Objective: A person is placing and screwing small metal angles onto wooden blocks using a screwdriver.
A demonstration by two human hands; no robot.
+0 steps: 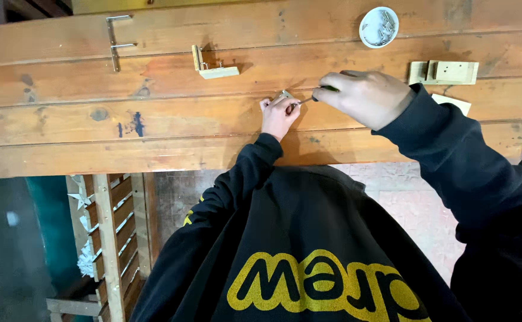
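Bench (153, 125) is knotty planked wood with an orange-brown varnish, kinda satin, scuffed and ink-stained in spots. The small blocks (442, 71) on it are pale raw wood, matt. Bracket (115, 42) looks like bare shiny metal. The dish (378, 27) is white, smooth plastic by the look. Hoodie sleeves (451, 155) are soft black matt cloth.

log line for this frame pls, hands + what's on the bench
left hand: pins small wood piece | right hand: holds screwdriver, tip at piece | bench: white dish of screws, L-shaped wood block
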